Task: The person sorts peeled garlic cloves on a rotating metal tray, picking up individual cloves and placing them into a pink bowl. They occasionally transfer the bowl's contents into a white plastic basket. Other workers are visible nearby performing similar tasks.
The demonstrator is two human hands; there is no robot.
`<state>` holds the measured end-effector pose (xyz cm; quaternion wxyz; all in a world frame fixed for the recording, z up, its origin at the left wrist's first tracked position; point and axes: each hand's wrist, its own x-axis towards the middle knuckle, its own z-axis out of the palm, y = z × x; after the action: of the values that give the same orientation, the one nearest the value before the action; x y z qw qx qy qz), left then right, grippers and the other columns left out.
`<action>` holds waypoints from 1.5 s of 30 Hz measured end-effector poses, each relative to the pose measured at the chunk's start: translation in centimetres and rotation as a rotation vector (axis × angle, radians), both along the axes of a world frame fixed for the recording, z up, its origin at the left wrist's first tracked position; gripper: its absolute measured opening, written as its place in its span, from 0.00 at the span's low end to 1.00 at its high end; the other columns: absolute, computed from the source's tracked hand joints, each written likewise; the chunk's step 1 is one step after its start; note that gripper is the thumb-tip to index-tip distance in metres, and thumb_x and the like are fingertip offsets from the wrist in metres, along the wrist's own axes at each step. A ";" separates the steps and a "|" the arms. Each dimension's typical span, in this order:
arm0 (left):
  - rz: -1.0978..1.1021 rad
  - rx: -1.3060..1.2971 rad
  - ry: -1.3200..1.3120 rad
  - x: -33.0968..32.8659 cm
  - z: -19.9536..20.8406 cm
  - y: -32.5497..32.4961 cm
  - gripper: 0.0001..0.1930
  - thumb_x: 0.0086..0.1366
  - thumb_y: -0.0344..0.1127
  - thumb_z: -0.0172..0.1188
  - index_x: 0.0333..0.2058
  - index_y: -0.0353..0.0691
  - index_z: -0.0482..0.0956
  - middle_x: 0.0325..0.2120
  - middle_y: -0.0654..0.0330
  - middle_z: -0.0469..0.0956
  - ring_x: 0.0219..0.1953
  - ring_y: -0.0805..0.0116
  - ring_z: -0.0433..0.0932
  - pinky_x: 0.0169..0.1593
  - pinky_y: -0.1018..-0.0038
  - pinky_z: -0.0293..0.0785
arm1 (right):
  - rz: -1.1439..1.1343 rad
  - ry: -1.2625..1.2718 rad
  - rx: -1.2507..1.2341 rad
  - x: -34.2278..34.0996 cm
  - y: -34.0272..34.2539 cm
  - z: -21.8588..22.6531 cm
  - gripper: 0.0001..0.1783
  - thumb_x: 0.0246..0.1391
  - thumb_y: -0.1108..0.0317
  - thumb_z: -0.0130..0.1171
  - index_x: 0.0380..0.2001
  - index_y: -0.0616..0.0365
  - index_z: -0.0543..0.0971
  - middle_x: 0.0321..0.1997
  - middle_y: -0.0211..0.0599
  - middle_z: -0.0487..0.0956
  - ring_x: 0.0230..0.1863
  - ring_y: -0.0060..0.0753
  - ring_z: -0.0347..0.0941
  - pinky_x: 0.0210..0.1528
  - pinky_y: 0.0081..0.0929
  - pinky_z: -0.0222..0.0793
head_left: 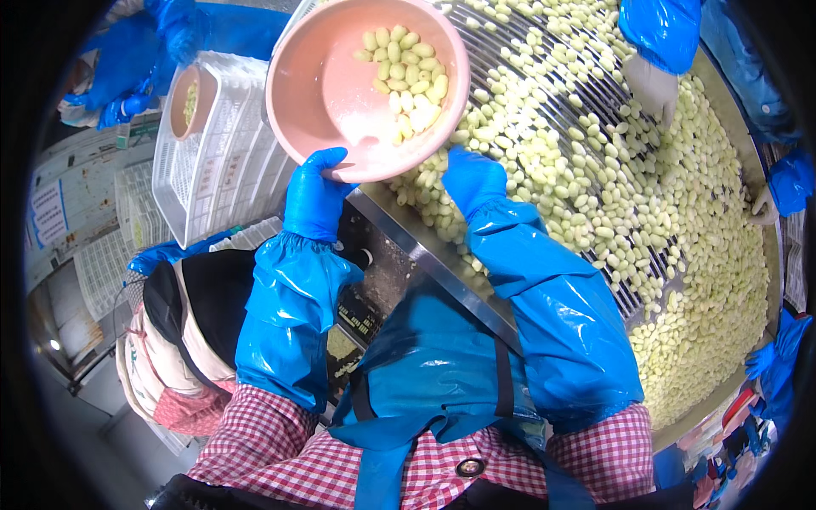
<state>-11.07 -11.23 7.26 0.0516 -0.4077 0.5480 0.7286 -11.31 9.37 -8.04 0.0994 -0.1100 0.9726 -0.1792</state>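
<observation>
My left hand (312,195), in a blue glove, grips the near rim of a round pink plastic basin (327,76), with the thumb over the edge. Inside the basin, a cluster of pale green, grape-like oval fruits (408,64) lies toward the right side. My right hand (474,180), also gloved in blue, is closed low over the fruits on a slatted metal sorting table (442,276), just right of the basin. Its curled fingers face away, so whatever they hold is hidden.
More loose fruits (714,314) cover the table, thickest at right. A co-worker's pale-gloved hand (653,89) reaches into them at the far side; another hand (763,206) is at the right edge. Stacked white crates (234,161) stand left, with a small tub (189,102) on them.
</observation>
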 end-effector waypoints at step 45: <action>0.114 -0.039 -0.015 -2.8 -0.2 -1.3 0.15 0.54 0.33 0.64 0.40 0.33 0.78 0.35 0.51 0.79 0.36 0.60 0.80 0.37 0.72 0.79 | -0.384 -0.822 -1.140 -2.6 4.5 3.3 0.10 0.60 0.62 0.58 0.38 0.54 0.81 0.33 0.27 0.78 0.28 0.19 0.70 0.28 0.18 0.67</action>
<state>-13.87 -12.54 7.06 0.0061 -0.4447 0.5377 0.7163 -13.87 13.88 -4.71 0.3509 0.1042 0.6141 -0.6992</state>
